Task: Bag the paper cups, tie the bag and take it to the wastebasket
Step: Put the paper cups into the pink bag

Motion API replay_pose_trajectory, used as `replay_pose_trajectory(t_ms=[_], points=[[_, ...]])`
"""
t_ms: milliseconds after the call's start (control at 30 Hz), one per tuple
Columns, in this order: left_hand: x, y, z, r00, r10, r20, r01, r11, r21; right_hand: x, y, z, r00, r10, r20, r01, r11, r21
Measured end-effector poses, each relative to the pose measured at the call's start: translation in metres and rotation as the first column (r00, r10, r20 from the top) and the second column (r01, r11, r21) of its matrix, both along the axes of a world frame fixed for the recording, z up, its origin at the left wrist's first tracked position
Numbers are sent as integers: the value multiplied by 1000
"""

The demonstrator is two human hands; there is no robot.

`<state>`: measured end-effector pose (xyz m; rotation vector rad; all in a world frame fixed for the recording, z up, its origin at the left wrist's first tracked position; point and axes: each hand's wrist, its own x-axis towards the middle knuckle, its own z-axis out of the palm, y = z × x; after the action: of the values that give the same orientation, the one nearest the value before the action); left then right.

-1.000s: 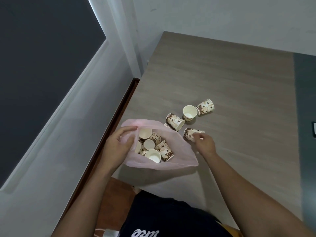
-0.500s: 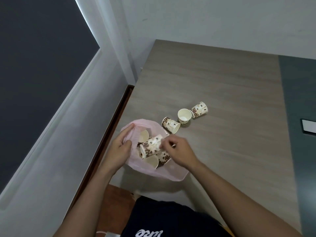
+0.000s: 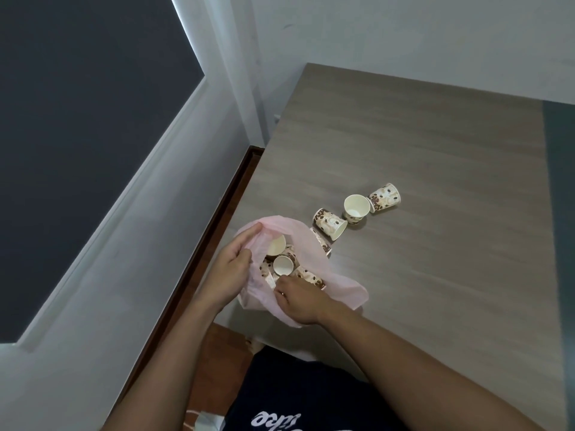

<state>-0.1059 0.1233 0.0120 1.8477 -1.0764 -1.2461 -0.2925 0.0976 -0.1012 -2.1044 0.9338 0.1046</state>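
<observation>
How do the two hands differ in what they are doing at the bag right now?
The left hand pinches the pink bag at its rim on the far left side, pulling the mouth open; the right hand reaches into the mouth from the near side, fingertips among the cups inside. The left hand's grip is plainly on plastic; whether the right hand grips a cup cannot be told. Both are bare and at the bag's opening.

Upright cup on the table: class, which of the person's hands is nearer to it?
Right. The right hand reaches into the bag's mouth, below-left of the upright cup; the left hand grips the bag's far-left rim.
</observation>
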Motion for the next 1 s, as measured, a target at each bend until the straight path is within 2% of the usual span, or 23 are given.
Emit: replay_pose_trajectory(t_ms=[133,233,300,367,433,533,667,833,1000], points=[[8,5,-4,993,-46,105,46,999,3,-2,-1,1,996,-33,77,36,999,-37],[8,8,-8,982,14,188,-9,1000,-28,-7,-12,9,945,-228,234,263,956,-131],[10,10,-15,968,69,241,-59,997,-52,-14,-26,15,851,-395,347,465,873,-147],[14,10,-20,963,112,244,-107,994,-34,-21,-41,18,718,-570,400,643,762,-69],[15,11,-21,962,126,241,-131,991,4,-30,-55,16,597,-713,368,761,649,21],[17,13,-18,959,135,251,-143,990,15,-41,-70,2,517,-815,263,831,551,73],[23,14,-19,964,145,223,-145,989,-15,-45,-80,-22,567,-809,154,811,582,69],[34,23,-23,984,-5,177,14,998,-55,-34,-89,-46,687,-727,-22,727,686,28],[44,34,-23,982,-68,179,72,997,-14,-31,-93,-76,711,-684,-163,696,718,27]])
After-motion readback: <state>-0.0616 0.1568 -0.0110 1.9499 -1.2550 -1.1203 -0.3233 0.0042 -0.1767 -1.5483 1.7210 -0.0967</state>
